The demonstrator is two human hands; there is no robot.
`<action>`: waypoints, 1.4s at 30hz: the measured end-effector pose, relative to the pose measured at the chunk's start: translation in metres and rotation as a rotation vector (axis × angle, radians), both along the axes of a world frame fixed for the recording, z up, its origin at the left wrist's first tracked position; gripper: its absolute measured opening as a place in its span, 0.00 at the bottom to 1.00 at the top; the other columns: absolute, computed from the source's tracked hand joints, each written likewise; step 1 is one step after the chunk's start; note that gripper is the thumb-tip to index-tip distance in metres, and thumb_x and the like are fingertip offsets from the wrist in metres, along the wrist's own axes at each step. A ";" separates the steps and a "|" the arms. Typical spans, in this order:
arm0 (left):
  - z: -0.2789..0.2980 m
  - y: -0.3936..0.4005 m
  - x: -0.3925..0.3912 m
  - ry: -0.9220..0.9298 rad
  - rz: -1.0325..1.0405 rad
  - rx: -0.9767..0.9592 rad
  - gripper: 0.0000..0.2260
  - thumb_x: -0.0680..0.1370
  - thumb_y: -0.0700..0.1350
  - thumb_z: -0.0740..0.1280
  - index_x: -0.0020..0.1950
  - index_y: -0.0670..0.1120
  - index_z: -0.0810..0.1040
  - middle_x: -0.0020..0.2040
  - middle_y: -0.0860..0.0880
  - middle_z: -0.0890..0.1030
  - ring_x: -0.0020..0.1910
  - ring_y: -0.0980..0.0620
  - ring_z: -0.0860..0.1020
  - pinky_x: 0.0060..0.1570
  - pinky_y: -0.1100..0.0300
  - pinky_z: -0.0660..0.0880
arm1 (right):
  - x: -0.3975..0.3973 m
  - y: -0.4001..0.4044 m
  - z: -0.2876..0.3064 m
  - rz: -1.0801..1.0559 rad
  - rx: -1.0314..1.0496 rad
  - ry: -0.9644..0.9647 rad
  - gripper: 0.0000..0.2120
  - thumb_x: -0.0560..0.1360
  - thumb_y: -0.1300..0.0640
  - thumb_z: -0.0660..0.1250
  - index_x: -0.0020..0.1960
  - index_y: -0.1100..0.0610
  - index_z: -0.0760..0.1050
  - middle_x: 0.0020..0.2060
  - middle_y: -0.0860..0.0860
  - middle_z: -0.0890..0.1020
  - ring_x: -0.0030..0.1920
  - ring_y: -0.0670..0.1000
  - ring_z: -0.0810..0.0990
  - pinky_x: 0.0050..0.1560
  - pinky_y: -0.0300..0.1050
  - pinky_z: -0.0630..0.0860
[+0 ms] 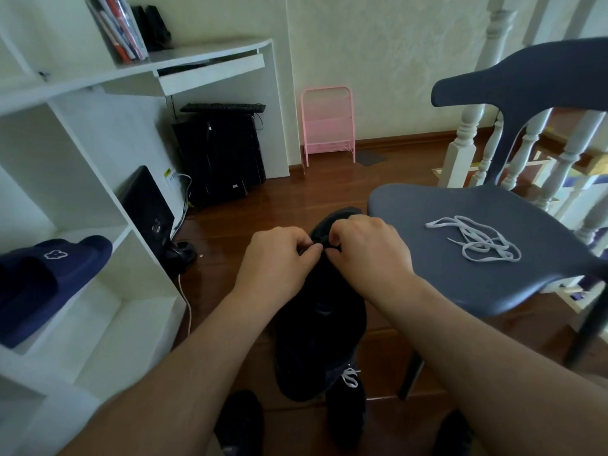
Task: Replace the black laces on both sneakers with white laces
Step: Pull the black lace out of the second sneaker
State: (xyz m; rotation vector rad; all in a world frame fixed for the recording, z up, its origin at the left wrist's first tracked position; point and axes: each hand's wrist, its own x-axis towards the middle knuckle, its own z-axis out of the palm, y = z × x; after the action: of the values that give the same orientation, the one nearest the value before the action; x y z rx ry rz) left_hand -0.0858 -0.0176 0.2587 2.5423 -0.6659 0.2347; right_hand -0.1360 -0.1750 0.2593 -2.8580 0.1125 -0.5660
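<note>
Two hands meet over a black sneaker held up above the wooden floor; the left hand and the right hand have their fingers curled, pinching a black lace between their fingertips near the shoe's front eyelets, the two hands almost touching; the sneaker's toe points away from the camera. Below it, partly hidden, a second dark sneaker shows a bit of white lace at its top. To the right, a loose white lace lies in a tangle on the seat of a grey chair, well apart from the hands. At left stands a white shelf unit with a navy slipper on one shelf; a pink rack leans on the far wall.
</note>
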 end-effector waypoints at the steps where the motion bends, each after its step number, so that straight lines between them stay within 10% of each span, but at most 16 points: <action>1: 0.001 0.000 -0.001 0.013 -0.005 -0.011 0.11 0.82 0.56 0.69 0.43 0.54 0.84 0.34 0.56 0.80 0.35 0.60 0.78 0.33 0.63 0.73 | 0.000 0.000 0.000 -0.005 0.003 -0.008 0.08 0.79 0.48 0.69 0.54 0.51 0.78 0.49 0.50 0.79 0.49 0.55 0.79 0.44 0.50 0.77; 7: -0.001 0.001 -0.002 0.114 0.007 0.002 0.12 0.82 0.57 0.69 0.42 0.53 0.84 0.35 0.55 0.82 0.35 0.59 0.80 0.33 0.60 0.78 | -0.001 0.001 -0.001 0.033 0.002 0.017 0.05 0.78 0.53 0.67 0.51 0.52 0.80 0.42 0.48 0.79 0.42 0.53 0.78 0.38 0.47 0.74; 18: 0.007 0.014 0.008 0.138 0.113 -0.122 0.11 0.82 0.56 0.69 0.44 0.54 0.83 0.38 0.57 0.81 0.39 0.60 0.79 0.32 0.65 0.69 | -0.001 -0.031 -0.001 -0.239 0.618 0.047 0.11 0.76 0.55 0.64 0.43 0.63 0.76 0.36 0.55 0.80 0.38 0.54 0.77 0.33 0.44 0.70; 21: 0.006 0.017 0.008 0.135 0.107 -0.114 0.11 0.82 0.56 0.69 0.44 0.54 0.84 0.36 0.57 0.82 0.37 0.60 0.80 0.31 0.66 0.70 | -0.005 -0.026 0.005 -0.159 0.621 0.004 0.04 0.77 0.55 0.65 0.47 0.53 0.78 0.40 0.47 0.81 0.40 0.46 0.78 0.34 0.42 0.69; 26: 0.004 0.013 0.002 0.116 0.047 -0.050 0.11 0.82 0.57 0.69 0.43 0.55 0.83 0.35 0.56 0.81 0.36 0.60 0.79 0.31 0.65 0.70 | -0.003 -0.006 -0.002 0.118 0.224 0.005 0.17 0.76 0.45 0.70 0.64 0.46 0.78 0.52 0.42 0.77 0.52 0.45 0.78 0.52 0.43 0.77; 29: 0.002 0.010 0.002 0.106 0.042 -0.003 0.11 0.82 0.56 0.69 0.42 0.55 0.82 0.37 0.57 0.81 0.36 0.60 0.78 0.31 0.64 0.70 | -0.001 0.000 -0.007 0.073 0.029 0.005 0.16 0.76 0.40 0.71 0.59 0.47 0.79 0.53 0.45 0.77 0.52 0.49 0.78 0.46 0.45 0.77; 42: -0.002 0.006 -0.001 0.128 0.021 0.010 0.10 0.83 0.56 0.68 0.45 0.55 0.83 0.39 0.57 0.81 0.40 0.58 0.79 0.34 0.62 0.70 | 0.003 0.008 -0.007 0.106 -0.020 0.023 0.07 0.79 0.48 0.69 0.55 0.48 0.77 0.43 0.47 0.80 0.48 0.54 0.78 0.45 0.53 0.79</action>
State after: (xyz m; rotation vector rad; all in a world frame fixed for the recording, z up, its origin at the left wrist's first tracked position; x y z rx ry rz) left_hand -0.0863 -0.0117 0.2563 2.5498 -0.5919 0.0747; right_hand -0.1332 -0.1674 0.2527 -2.8695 -0.0414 -0.5159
